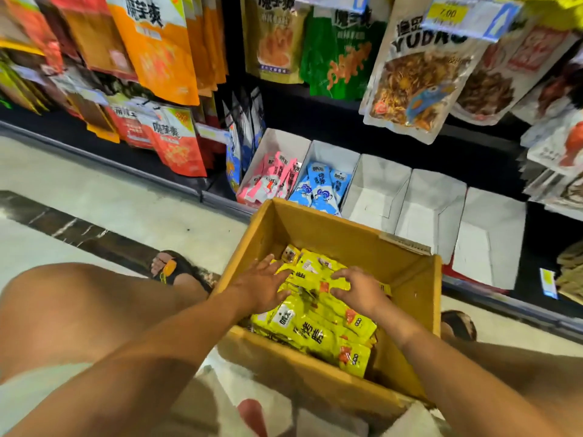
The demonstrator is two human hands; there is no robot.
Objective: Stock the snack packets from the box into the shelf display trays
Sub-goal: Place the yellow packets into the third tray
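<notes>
From the head camera I see both my arms reaching down into the open cardboard box (pixel 413 275), which sits on the floor between my knees, right against the bottom shelf.

The box holds a loose heap of yellow snack packets (pixel 318 329). My left hand (pixel 262 290) lies flat on the heap with fingers spread wide, palm down, gripping nothing that I can make out. My right hand (pixel 359 290) rests on the packets just beside it, fingers curled down onto the top ones; I cannot tell whether it has actually closed on a packet.

Just past the far wall of the box, a row of white display trays stands on the shelf. The leftmost tray (pixel 284 141) carries pink packets (pixel 274 181), the next tray (pixel 334 152) carries blue packets (pixel 321 187). The three trays to the right (pixel 432 209) show only bare white card inside.

Larger snack bags (pixel 413 74) hang above the trays. My sandalled left foot (pixel 170 268) is planted on the floor (pixel 104 200), left of the box.
</notes>
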